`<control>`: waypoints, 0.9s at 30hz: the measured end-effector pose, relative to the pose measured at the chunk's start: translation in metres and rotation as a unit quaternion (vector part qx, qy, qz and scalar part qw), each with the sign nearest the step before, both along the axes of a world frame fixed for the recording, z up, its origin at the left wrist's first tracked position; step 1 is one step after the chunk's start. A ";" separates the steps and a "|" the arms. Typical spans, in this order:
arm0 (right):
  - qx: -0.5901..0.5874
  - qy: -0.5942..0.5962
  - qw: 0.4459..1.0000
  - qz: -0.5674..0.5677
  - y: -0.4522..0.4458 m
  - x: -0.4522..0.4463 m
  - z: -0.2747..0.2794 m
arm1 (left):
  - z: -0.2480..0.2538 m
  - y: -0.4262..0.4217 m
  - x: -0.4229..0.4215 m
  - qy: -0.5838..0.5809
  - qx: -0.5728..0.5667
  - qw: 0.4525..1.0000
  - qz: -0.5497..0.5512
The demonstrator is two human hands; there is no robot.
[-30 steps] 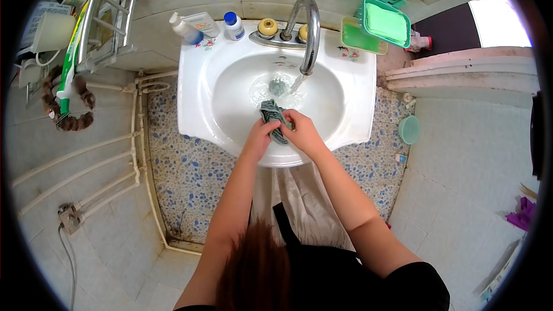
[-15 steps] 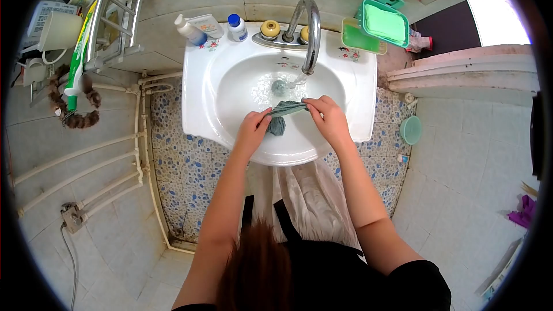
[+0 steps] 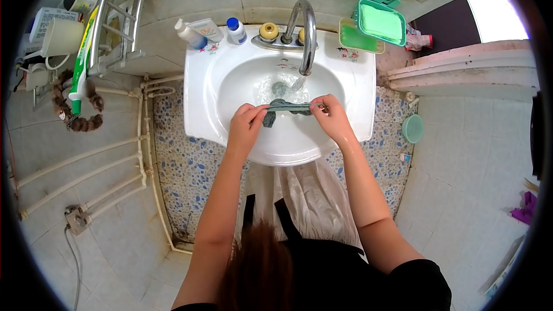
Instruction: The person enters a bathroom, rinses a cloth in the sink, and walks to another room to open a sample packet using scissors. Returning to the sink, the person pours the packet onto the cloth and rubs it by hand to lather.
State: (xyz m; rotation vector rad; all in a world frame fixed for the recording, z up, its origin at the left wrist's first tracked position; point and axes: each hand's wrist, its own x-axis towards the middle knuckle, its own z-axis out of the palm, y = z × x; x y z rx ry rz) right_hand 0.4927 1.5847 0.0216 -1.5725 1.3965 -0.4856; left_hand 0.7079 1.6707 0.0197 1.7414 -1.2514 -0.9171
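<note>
Stretched sideways over the front of the white washbasin [image 3: 201, 103] is a wet grey-green sock-like cloth [image 3: 288, 107], its loose parts hanging below the taut edge. My left hand [image 3: 247, 124] pinches its left end between thumb and fingers. At the right end, my right hand [image 3: 331, 116] grips it the same way. Water runs from the curved chrome faucet [image 3: 311, 34] into the bowl, just beyond the cloth. A round greenish shape [image 3: 280, 88] shows under the splashing water at the drain; what it is I cannot tell.
On the basin's back left stand a pump bottle [image 3: 190, 34] and a blue-capped bottle [image 3: 236, 31]. A green soap box [image 3: 381, 23] sits at back right. A metal rack [image 3: 118, 29] with toothpaste [image 3: 82, 69] is on the left wall. A small green bowl [image 3: 412, 129] is low at right.
The cloth is now pulled straighter and more level between my hands. My left hand has risen slightly and shifted left; my right hand has moved a little right. Water still runs.
</note>
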 end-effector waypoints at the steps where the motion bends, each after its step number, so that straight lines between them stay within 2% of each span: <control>1: 0.021 -0.026 0.999 -0.022 -0.001 -0.002 -0.003 | 0.001 -0.001 0.000 0.006 -0.003 1.000 0.006; 3: 0.063 -0.078 0.993 -0.066 -0.003 -0.005 -0.007 | 0.000 0.000 0.002 0.016 0.001 1.000 0.015; 6: 0.040 -0.048 0.996 -0.068 -0.007 -0.006 -0.005 | -0.004 0.003 0.006 0.030 0.002 1.000 0.010; 9: -0.024 -0.079 0.992 -0.092 -0.009 -0.011 -0.014 | -0.005 0.009 0.007 0.042 0.020 0.999 0.009; 12: -0.021 -0.143 0.974 -0.174 -0.020 -0.017 -0.010 | -0.011 0.019 0.010 0.018 0.049 0.999 0.001; 13: -0.001 -0.175 0.966 -0.191 -0.021 -0.018 -0.003 | -0.016 0.022 0.011 0.004 0.058 0.998 -0.005; 16: 0.118 -0.331 0.914 -0.203 -0.018 -0.010 0.019 | -0.036 0.027 0.016 -0.089 0.072 0.987 -0.114; 20: 0.090 -0.236 0.968 -0.004 0.000 0.012 0.020 | -0.032 0.020 -0.011 -0.027 0.000 0.997 -0.073; 22: 0.063 -0.202 0.973 0.091 0.014 0.027 0.031 | -0.006 0.006 -0.024 -0.023 -0.074 0.994 -0.076; 23: 0.050 -0.184 0.972 0.139 0.019 0.032 0.036 | 0.000 0.005 -0.030 0.001 -0.059 0.995 -0.079; 26: 0.036 -0.196 0.961 0.193 0.030 0.040 0.048 | 0.002 0.005 -0.036 0.008 -0.071 0.990 -0.119; 27: 0.035 -0.197 0.961 0.193 0.029 0.040 0.051 | -0.012 0.007 -0.035 -0.016 -0.103 0.986 -0.131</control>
